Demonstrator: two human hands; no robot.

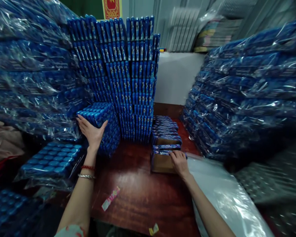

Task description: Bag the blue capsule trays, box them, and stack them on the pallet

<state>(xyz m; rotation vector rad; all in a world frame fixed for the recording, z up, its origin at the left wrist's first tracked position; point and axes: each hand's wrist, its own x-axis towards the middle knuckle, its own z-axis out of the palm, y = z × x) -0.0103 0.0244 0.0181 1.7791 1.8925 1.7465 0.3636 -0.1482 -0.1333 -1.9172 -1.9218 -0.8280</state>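
Where the dark red table [133, 184] runs nearest the person, one small yellow scrap [154, 229]; farther in, one pink printed strip [111, 198], lying aslant. At right, glossy plastic sheeting [219, 184], laid flat; at left, one plastic-wrapped pack [51, 158] of blue round-topped pieces. Right hand [180, 161]: fingers bent over the top edge of the front brown-faced carton [162, 163]; whether pinching, cannot tell. Left hand [92, 131]: spread, thumb well apart from fingers, at the near top of a block of blue pieces [111, 118], left of the carton. Behind the carton, a row of flat printed cartons [165, 128]. Behind the block, one tall tiered stack of blue pieces [140, 82], flanked by wrapped packs, left [32, 82] and right [249, 85]. Beyond, one white panel [174, 79]; higher, one red-and-gold print [112, 8]
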